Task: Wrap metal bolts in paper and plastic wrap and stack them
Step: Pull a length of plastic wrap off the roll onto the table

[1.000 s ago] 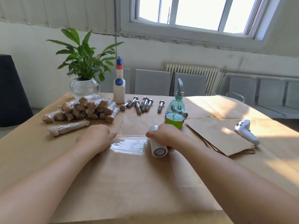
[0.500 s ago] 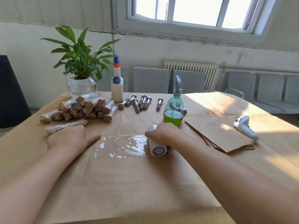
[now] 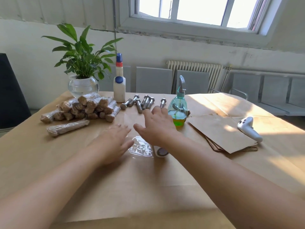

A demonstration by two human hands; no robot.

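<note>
**Paper-covered table, hands reaching past cling film**

A brown-paper-covered table [image 3: 165,187] under a window. Bare steel bolts [image 3: 142,102] lie at the far side, likely heavy and slick; best gripped mid-shank. The right hand [image 3: 156,124] stretches toward them, fingers spread, empty. The left hand [image 3: 113,142] rests flat, open, on plastic wrap [image 3: 140,147]. Wrapped bundles [image 3: 85,107] are stacked on the left.

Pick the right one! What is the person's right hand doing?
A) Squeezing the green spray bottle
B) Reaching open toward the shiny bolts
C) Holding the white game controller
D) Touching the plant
B: the right hand is spread open and empty, stretched over the table toward the bare bolts, with the spray bottle just beside it, ungripped.
</note>
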